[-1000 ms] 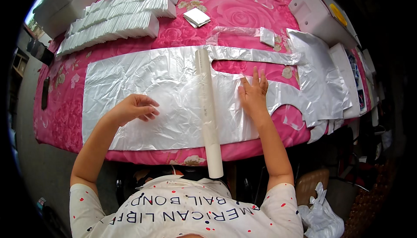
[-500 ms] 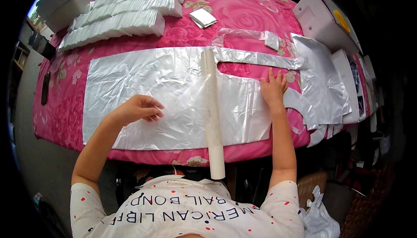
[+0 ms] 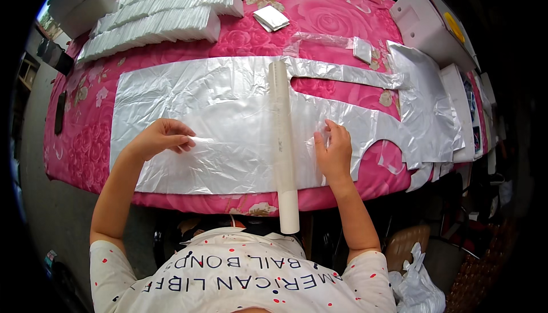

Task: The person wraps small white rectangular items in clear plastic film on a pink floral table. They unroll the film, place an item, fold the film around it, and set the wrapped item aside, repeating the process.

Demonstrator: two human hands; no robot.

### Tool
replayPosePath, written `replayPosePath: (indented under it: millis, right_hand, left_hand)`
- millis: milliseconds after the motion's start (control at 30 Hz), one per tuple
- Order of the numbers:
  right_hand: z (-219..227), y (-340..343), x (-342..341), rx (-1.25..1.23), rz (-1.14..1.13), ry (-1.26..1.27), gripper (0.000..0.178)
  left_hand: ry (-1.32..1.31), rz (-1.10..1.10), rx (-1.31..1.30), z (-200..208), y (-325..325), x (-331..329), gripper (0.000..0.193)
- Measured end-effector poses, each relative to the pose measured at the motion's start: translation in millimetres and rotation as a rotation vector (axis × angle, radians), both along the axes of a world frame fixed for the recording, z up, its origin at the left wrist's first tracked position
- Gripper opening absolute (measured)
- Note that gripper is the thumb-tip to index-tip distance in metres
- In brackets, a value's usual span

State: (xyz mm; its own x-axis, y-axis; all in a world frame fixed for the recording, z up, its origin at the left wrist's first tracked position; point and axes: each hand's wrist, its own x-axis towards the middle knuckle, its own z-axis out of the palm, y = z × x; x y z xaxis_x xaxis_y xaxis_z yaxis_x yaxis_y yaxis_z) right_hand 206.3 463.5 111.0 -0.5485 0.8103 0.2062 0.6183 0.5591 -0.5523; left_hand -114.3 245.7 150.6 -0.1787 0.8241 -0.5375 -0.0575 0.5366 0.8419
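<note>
A thin white plastic sheet (image 3: 165,90), shaped like an apron with strap-like cut-outs at its right end, lies spread and wrinkled across the table. Lying across it, a long pale tube (image 3: 281,136) points toward me and overhangs the near table edge. My left hand (image 3: 162,139) is left of the tube, thumb and fingertips pinched on a raised bit of the film. On the tube's right, my right hand (image 3: 335,152) is over the sheet, thumb and forefinger apart; its lower fingers are partly hidden.
Rows of folded white packets (image 3: 154,27) stand at the far left beside white foam boxes (image 3: 94,1). One folded packet (image 3: 271,18) lies at the back middle. More plastic sheets (image 3: 425,104) and a white foam box (image 3: 425,24) are at the right. Pink floral cloth (image 3: 325,10) covers the table.
My right hand has moved left and nearer to me, toward the tube. My left hand has shifted slightly left and its fingers have closed. The sheet's near strap and curved cut-out now show more fully.
</note>
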Motion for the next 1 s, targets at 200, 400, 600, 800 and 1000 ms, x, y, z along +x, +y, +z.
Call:
replayPosePath:
  millis: [200, 400, 600, 800, 1000]
  right_hand:
    - [13, 20, -24, -0.571, -0.105, 0.251, 0.043]
    - [2, 2, -12, -0.513, -0.025, 0.489, 0.042]
    - [16, -47, 20, -0.444, 0.04, 0.268, 0.042]
    - [47, -111, 25, -0.491, 0.19, -0.297, 0.057]
    - [43, -123, 20, -0.584, 0.124, -0.326, 0.054]
  left_hand:
    - [-0.036, 0.019, 0.015, -4, -6, -3, 0.018]
    - [0.006, 0.073, 0.009, 4, -37, -35, 0.017]
    - [0.09, 0.18, -0.07, 5, -86, -65, 0.017]
    - [0.213, 0.197, -0.127, -12, -94, -79, 0.02]
    - [1.587, 0.218, 0.335, 11, -48, -19, 0.036]
